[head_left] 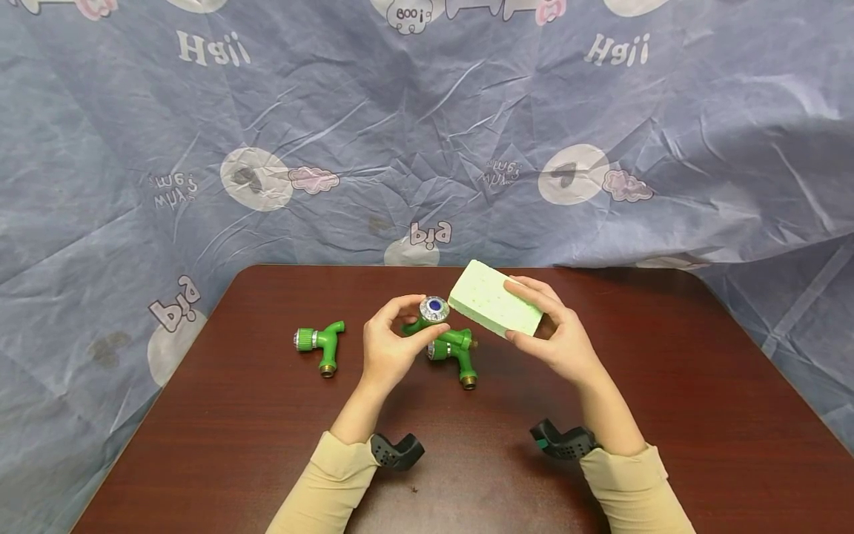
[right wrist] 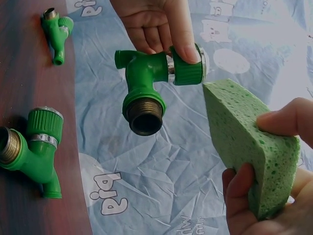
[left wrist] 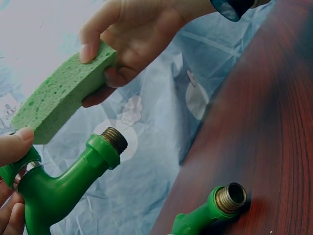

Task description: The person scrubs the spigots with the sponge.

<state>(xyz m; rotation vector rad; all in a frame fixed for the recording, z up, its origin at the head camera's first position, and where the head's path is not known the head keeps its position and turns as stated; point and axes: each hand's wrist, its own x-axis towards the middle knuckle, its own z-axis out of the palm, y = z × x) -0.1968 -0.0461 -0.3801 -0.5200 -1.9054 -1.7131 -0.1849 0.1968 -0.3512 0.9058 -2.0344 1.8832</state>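
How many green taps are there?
3. One tap is held in the left hand; a second tap lies on the table, left of that hand; a third tap lies on the table, right of it.

Printed lettering (head_left: 213, 49) marks the blue-grey cloth (head_left: 414, 122): what looks like "Hgii" appears twice, "BOO" stands on a cloud-shaped patch (head_left: 410, 27) at the top edge, and letters resembling "pig" (right wrist: 110, 193) recur; smaller words are unclear.
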